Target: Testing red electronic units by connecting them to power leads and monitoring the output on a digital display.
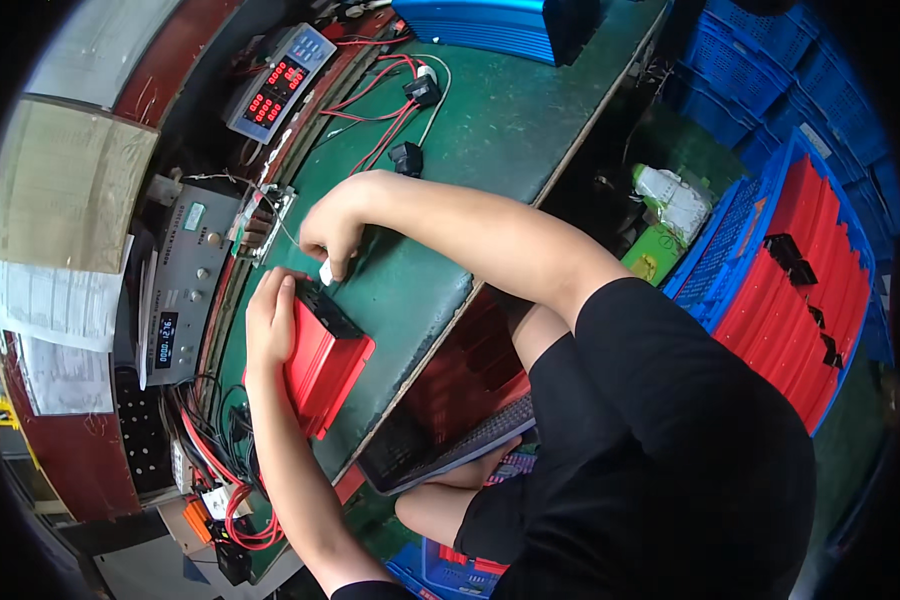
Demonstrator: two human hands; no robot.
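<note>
A red ribbed metal case (pixel 320 370) with a black end panel (pixel 332 312) lies on the green bench top. My left hand (pixel 273 318) is closed over the case's far-left edge, its fingers by the corner of the black panel. Just past that panel, my right hand (pixel 336 226) is bent downward and pinches a small white piece (pixel 326 271), perhaps a connector. Its fingertips are partly hidden, and what the white piece touches cannot be made out. A thin wire runs close to the right hand, beside a small metal fixture (pixel 275 222).
A grey power supply (pixel 192 285) and a meter with red digits (pixel 281 84) stand along the bench's back. Red cables with black plugs (pixel 406 157) lie farther up, near a blue ribbed case (pixel 480 25). Blue crates (pixel 838 185) with red cases stand at the right.
</note>
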